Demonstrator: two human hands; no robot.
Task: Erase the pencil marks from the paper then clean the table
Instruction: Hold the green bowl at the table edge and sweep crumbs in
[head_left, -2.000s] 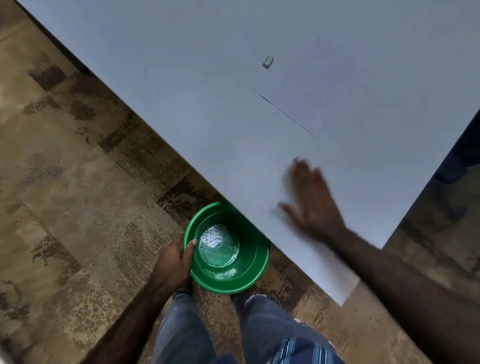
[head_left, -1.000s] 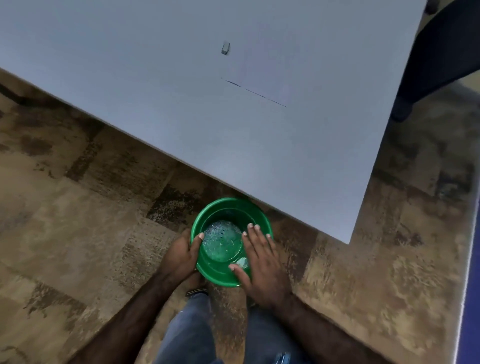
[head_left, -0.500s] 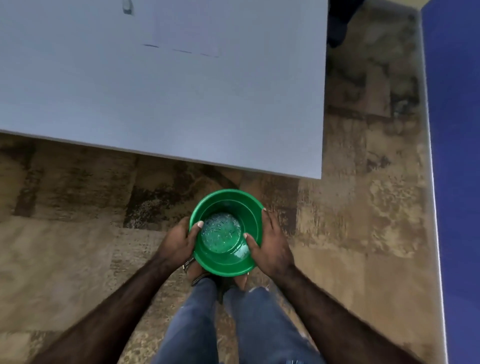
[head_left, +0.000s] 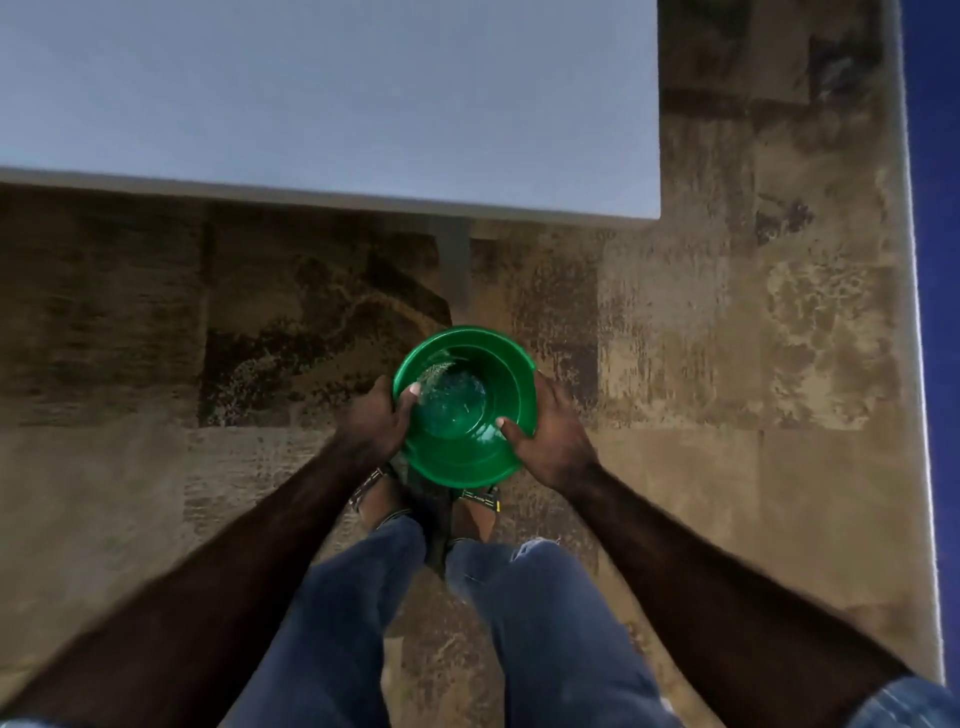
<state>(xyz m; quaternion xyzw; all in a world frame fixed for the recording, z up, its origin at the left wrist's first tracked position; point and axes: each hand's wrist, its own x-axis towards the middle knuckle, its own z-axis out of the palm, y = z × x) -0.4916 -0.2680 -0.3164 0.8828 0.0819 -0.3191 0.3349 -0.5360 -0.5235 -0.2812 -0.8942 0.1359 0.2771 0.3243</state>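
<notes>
I can read no text, label, brand or number anywhere in my head view. The green bowl carries no printing that I can make out, and the white table top shows none either. The strap of one sandal has small yellowish marks that may be lettering, but they are too blurred to read.

My one camera sits on my head and looks steeply down past my arms to my legs and the floor. The table fills the top, its near edge and right corner in sight, well below me.
</notes>
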